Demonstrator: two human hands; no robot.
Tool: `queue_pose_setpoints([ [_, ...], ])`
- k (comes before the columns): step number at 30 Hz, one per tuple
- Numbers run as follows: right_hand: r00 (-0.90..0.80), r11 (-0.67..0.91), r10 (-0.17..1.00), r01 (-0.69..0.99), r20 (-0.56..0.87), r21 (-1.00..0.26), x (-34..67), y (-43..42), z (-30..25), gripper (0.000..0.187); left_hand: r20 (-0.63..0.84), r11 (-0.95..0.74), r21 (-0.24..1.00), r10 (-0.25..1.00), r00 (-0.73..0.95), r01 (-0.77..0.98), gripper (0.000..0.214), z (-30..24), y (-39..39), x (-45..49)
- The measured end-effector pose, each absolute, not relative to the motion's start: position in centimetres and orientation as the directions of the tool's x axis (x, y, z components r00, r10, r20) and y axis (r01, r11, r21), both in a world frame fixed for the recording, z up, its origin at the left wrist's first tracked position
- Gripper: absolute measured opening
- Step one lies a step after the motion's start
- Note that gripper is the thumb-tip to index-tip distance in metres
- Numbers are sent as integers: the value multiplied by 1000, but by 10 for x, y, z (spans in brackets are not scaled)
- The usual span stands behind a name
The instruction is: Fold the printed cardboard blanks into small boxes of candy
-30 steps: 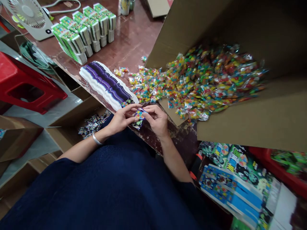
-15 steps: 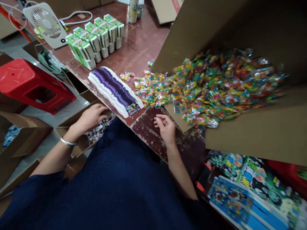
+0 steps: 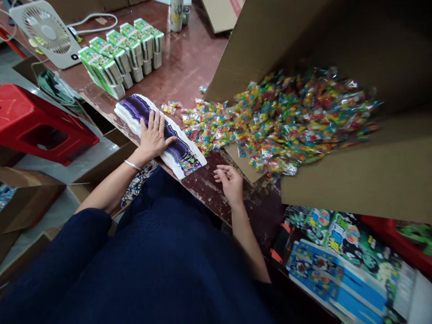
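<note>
My left hand [image 3: 153,134] lies flat with fingers spread on a fanned row of purple and white flat card packets [image 3: 182,150] at the table's near edge. On the dark worn tabletop my right hand [image 3: 230,180] rests with its fingers loosely curled and nothing visible in them. Just beyond it, a heap of small clear bags of coloured candy [image 3: 270,117] spills out of a big tipped cardboard box [image 3: 354,180] onto the table.
Rows of green and white small boxes [image 3: 118,49] stand at the far left of the table beside a white fan [image 3: 43,31]. A red stool [image 3: 37,121] and open cartons sit on the floor to the left. Printed blue and green packs [image 3: 337,256] lie at lower right.
One second ago both hands held a small colourful packet together. The left hand then dropped toward the carton below the table and has now come up onto the purple card row. The right hand rests empty.
</note>
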State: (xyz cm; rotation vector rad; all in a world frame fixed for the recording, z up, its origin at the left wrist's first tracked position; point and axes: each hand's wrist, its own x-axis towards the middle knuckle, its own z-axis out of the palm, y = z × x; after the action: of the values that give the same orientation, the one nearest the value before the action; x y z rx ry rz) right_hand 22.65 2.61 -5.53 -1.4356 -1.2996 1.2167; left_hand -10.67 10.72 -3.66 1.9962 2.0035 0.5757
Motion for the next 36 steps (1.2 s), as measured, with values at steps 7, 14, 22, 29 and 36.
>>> queue_pose_setpoints([
  [7,-19,-122,991,214,-129,-969,217,28,-56,42,96,10,457,994,-60,889,112,-38,96,-100],
  [14,-30,-56,997,336,-70,-940,211,33,-53,36,94,-44,491,996,-2,870,111,-36,76,-72],
  [22,-63,28,998,465,-2,-885,212,46,-53,33,130,53,472,983,-129,880,115,-33,91,-91],
  [29,-94,60,995,508,14,-859,208,42,-48,28,118,29,453,989,-92,891,118,-34,91,-94],
  [36,-90,105,994,618,62,-779,210,35,-39,24,160,-28,396,986,-39,918,115,-36,81,-86],
])
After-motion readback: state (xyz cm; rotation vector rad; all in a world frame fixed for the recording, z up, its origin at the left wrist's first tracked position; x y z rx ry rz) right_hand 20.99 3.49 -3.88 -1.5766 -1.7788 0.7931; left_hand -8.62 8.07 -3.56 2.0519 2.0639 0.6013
